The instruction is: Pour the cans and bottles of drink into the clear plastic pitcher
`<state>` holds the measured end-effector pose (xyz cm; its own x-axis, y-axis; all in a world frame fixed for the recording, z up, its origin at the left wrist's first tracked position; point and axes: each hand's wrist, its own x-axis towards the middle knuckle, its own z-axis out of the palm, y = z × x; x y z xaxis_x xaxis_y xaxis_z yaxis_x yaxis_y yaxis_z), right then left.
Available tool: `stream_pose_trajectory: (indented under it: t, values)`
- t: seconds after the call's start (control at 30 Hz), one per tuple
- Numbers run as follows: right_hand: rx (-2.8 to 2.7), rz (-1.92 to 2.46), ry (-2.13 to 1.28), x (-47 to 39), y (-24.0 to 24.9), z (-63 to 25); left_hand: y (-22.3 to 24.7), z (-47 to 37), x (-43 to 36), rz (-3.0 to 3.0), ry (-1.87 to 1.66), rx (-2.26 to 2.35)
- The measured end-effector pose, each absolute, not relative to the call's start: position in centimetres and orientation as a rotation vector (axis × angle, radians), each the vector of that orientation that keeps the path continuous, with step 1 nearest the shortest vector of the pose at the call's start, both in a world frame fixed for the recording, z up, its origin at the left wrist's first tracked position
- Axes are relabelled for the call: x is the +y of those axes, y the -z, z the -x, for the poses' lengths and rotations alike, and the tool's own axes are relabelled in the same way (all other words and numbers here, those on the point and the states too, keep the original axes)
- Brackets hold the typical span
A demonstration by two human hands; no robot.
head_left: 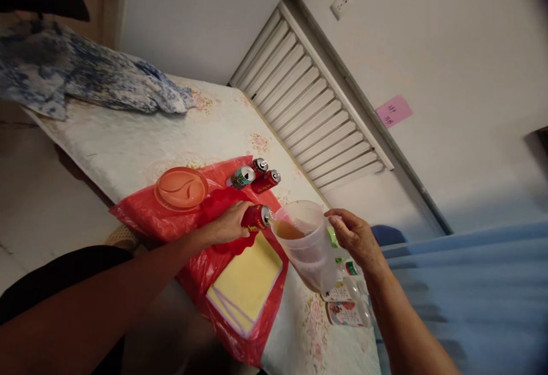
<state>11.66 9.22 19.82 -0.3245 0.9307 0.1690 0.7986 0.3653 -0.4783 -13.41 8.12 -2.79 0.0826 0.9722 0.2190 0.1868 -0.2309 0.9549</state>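
My left hand (231,225) is wrapped round a red drink can (256,217), which is tipped so that its top meets the rim of a translucent plastic pitcher (306,255). A thin stream seems to run from the can's mouth into the pitcher. Amber liquid (287,230) shows inside, and the pitcher leans toward the can. At the pitcher's far side, my right hand (353,237) is closed near the rim, where the handle is mostly hidden. Beyond the left hand, a green-blue can (241,177), a dark-topped can (259,166) and another red can (267,181) stand together.
An orange round lid (181,188) and a folded yellow cloth (246,283) lie on a red plastic bag (197,269) over the floral tablecloth (222,129). Clear bottles (349,312) are right of the pitcher. A radiator (314,101) borders the table; blue-white fabric (124,81) lies far left.
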Motion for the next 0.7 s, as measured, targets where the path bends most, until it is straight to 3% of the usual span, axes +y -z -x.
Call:
stream_pose_trajectory:
  t: [0.33,0.7]
  values:
    - [-1.804,1.464,-0.816,8.9,-17.7,-12.9,2.1,13.8,8.1,-1.439,-1.332,1.123]
    - [-1.28,0.971,-1.102,9.9,-16.3,-9.3,0.1,17.0,8.8,-1.348,-1.574,1.305]
